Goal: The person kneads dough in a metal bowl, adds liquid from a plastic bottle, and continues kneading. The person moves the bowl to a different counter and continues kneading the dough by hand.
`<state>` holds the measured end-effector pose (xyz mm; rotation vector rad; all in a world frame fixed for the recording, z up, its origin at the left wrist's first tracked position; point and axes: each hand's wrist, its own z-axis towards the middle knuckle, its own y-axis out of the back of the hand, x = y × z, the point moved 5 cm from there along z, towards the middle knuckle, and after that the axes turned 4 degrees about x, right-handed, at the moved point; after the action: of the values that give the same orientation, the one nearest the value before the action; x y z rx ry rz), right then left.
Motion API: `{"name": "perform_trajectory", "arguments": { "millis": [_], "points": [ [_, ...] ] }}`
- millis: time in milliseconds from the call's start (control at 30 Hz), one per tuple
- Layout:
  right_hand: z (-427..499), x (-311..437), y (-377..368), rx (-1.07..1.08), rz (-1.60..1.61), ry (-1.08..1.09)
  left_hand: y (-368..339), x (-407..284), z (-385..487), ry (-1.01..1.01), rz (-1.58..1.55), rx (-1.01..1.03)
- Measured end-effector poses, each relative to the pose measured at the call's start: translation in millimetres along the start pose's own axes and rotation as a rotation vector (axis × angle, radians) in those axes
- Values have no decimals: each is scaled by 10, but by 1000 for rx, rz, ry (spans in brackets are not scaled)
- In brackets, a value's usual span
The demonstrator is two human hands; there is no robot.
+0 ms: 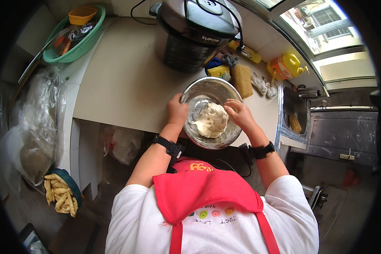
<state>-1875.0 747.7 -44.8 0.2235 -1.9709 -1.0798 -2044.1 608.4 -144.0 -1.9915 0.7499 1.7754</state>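
Observation:
A round metal bowl stands at the counter's front edge, close to my body. Inside it lies a pale, lumpy mass of dough, with whitish smears on the wall around it. My left hand grips the bowl's left rim, thumb towards the inside. Over the right side of the bowl is my right hand, its fingers bent beside the dough's right edge. Whether those fingertips touch or pinch the dough cannot be made out.
Behind the bowl on the counter stands a black Supor appliance. Sponges, a tan scrubbing cloth and a yellow jug are at the right, before the sink. A green basket sits at far left.

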Motion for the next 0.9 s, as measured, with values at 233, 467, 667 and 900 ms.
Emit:
{"name": "perform_trajectory", "arguments": {
  "millis": [233,467,667,900],
  "points": [
    [121,-323,-450,160,42,-157,319,-11,-447,173,77,71],
    [302,7,-686,277,-29,83,610,-17,-80,173,271,227],
    [416,369,-804,339,162,270,656,-20,166,77,420,218],
    [414,132,-452,105,181,95,684,233,-411,184,-2,235]
  ]
}}
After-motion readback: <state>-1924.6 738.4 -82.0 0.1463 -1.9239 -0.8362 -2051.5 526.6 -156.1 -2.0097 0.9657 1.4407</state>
